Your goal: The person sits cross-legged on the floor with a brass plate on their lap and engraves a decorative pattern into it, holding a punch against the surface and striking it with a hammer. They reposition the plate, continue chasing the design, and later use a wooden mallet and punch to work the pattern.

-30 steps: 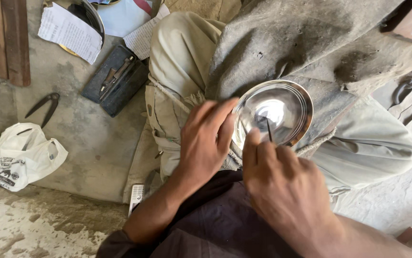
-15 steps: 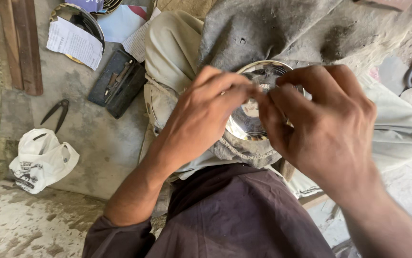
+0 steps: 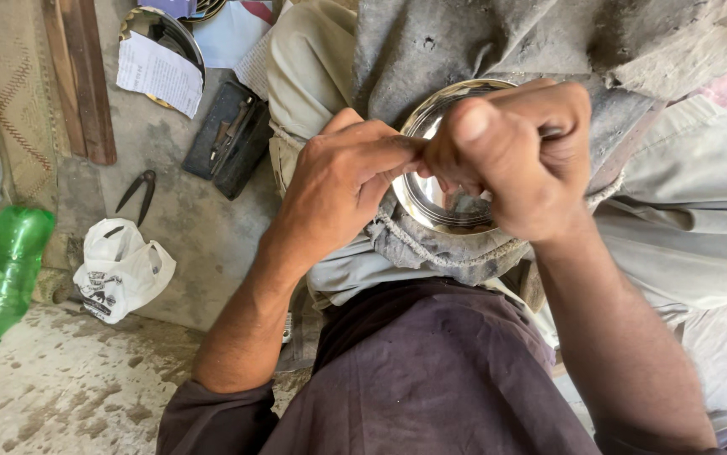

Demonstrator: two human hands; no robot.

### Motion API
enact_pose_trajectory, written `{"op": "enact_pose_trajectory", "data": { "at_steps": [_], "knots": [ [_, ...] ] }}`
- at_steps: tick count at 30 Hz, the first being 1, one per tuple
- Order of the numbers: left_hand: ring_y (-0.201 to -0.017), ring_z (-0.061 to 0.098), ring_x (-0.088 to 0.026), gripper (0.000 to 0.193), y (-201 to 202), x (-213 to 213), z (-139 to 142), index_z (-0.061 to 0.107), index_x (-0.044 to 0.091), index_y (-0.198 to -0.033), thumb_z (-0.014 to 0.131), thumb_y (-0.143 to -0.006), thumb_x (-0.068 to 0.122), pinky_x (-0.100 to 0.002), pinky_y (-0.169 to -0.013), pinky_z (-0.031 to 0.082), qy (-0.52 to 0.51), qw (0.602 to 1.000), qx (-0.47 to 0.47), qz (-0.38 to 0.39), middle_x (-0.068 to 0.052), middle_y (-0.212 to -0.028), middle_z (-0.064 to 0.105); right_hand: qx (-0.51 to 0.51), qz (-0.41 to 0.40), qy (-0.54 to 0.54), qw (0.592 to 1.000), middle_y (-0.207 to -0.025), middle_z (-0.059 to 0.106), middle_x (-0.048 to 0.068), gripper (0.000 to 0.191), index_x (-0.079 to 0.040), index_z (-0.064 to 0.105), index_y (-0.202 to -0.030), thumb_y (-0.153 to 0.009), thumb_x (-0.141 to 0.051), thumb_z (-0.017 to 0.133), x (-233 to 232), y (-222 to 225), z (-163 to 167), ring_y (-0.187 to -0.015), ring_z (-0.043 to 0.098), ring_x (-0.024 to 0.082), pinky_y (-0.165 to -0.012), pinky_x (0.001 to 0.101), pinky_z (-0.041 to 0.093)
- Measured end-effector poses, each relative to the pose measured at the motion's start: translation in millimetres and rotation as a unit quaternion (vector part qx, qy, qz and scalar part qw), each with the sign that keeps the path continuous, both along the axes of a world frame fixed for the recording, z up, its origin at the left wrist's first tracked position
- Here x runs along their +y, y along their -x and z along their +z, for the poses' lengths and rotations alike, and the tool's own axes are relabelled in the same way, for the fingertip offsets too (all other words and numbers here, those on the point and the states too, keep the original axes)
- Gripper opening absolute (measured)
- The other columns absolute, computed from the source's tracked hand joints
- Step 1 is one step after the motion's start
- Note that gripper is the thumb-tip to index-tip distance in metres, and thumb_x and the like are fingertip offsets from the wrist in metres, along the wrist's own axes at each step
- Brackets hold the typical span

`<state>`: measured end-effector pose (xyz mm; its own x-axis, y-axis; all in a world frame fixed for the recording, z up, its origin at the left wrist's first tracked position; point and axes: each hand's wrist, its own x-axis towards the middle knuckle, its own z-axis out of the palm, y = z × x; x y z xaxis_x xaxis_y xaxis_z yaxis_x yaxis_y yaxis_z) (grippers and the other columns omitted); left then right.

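- Right hand (image 3: 511,160): fingers curled tight into a fist over the steel bowl (image 3: 431,206), thumb pressed forward. Probably pinching a small tool, but it's hidden inside the fist; can't confirm.
- Left hand (image 3: 338,190): fingers closed, tips meeting the right thumb at the bowl's 10 o'clock rim. Looks like a brace to steady the working hand and pin the bowl.
- Bowl sits in the lap on a grey cloth (image 3: 464,42), rim up and shiny inside. The cloth likely pads it and stops it sliding. Both hands cover most of it.
- Legs in pale trousers (image 3: 692,211) spread either side, forming the cradle.
- Floor at 9–11 o'clock from the bowl, within arm's reach: dark tool case (image 3: 228,139), pliers (image 3: 137,192), printed paper sheet (image 3: 159,74) lying over a round metal dish.
- Further out at 8–9 o'clock: white plastic bag (image 3: 119,268), green plastic bottle (image 3: 8,271) lying on its side.
- Wooden plank (image 3: 81,76) at far 10 o'clock.
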<state>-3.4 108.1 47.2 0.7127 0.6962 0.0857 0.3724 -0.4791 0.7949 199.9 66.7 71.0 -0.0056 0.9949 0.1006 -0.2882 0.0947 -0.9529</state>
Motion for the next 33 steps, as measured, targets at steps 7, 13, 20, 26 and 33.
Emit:
{"op": "enact_pose_trajectory", "data": {
  "at_steps": [7,13,20,26,33],
  "knots": [
    [-0.082,0.058,-0.020,0.009,4.7,2.5,-1.7,0.076,0.009,-0.104,0.078,-0.095,0.007,-0.036,-0.073,0.050,-0.005,1.000,0.014,0.011,-0.001,-0.088,0.070,-0.057,-0.024,0.029,0.998,-0.060,0.062,0.011,0.041,0.003,0.062,-0.072,-0.111,-0.011,0.059,-0.1,9.1,10.7,-0.043,0.052,0.012,-0.044,0.0252,0.041],
    [-0.081,0.059,-0.019,0.007,3.1,0.9,-7.4,0.076,0.009,-0.104,0.078,-0.098,0.008,-0.035,-0.073,0.051,-0.008,1.000,0.003,0.014,0.000,-0.089,0.070,-0.041,-0.037,0.022,0.998,-0.061,0.064,0.011,0.039,0.004,0.065,-0.074,-0.110,-0.010,0.059,4.5,10.4,8.9,-0.042,0.054,0.010,-0.042,0.0233,0.041],
    [-0.081,0.059,-0.018,0.004,4.5,-1.0,-10.3,0.076,0.010,-0.102,0.077,-0.098,0.011,-0.034,-0.072,0.051,-0.008,1.000,0.008,0.018,0.000,-0.087,0.071,-0.043,-0.042,0.016,0.998,-0.061,0.064,0.011,0.039,0.004,0.064,-0.075,-0.112,-0.008,0.058,-0.8,8.7,2.9,-0.042,0.053,0.010,-0.042,0.0235,0.041],
    [-0.098,0.072,-0.015,0.011,-1.6,-5.0,-10.3,0.074,0.011,-0.116,0.071,-0.106,0.014,-0.032,-0.084,0.058,-0.009,0.998,-0.045,0.046,-0.002,-0.109,0.074,-0.079,-0.153,-0.115,0.978,-0.054,0.055,0.008,0.048,-0.005,0.055,-0.063,-0.110,-0.017,0.052,5.3,16.6,-16.8,-0.043,0.056,0.013,-0.039,0.0288,0.050],
    [-0.099,0.074,-0.018,0.018,4.6,-19.1,0.1,0.068,0.009,-0.126,0.065,-0.111,0.018,-0.029,-0.081,0.060,0.041,0.988,-0.042,0.144,-0.006,-0.111,0.070,-0.261,-0.291,-0.083,0.916,-0.075,0.064,0.012,0.034,-0.005,0.068,-0.084,-0.109,-0.025,0.056,-43.8,6.3,-14.9,-0.062,0.063,0.019,-0.053,0.0352,0.056]
  ]
}}
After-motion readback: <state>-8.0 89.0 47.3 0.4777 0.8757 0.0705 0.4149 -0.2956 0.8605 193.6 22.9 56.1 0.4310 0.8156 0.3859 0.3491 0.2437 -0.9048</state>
